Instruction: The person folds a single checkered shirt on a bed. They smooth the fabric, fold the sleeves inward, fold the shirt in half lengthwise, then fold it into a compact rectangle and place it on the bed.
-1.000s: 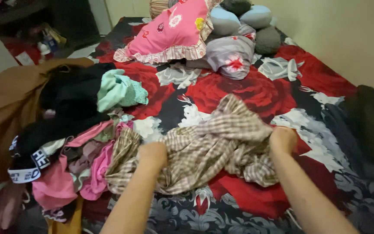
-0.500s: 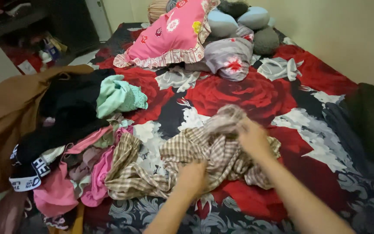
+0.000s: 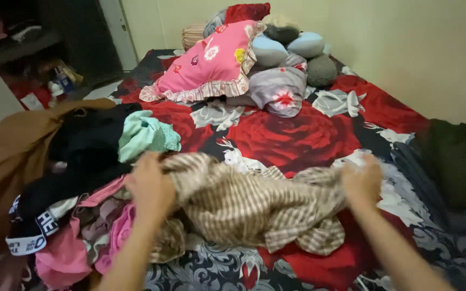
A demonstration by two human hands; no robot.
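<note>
A brown and cream checked garment (image 3: 254, 207) is stretched between my two hands above the bed. My left hand (image 3: 149, 186) grips its left end, close to the heap of clothes. My right hand (image 3: 361, 180) grips its right end over the red rose bedspread (image 3: 297, 132). The lower part of the garment hangs down and rests crumpled on the bedspread.
A heap of clothes lies at the left: brown fabric (image 3: 12, 145), black garments (image 3: 90, 140), a mint green piece (image 3: 146, 134) and pink pieces (image 3: 66, 253). A pink pillow (image 3: 208, 62) and other cushions sit at the bed's head. Dark clothing (image 3: 459, 161) lies at the right by the wall.
My hands were close together on the bunched garment. They have moved apart, lifting and spreading it wide; the left hand went up and left, the right hand went right.
</note>
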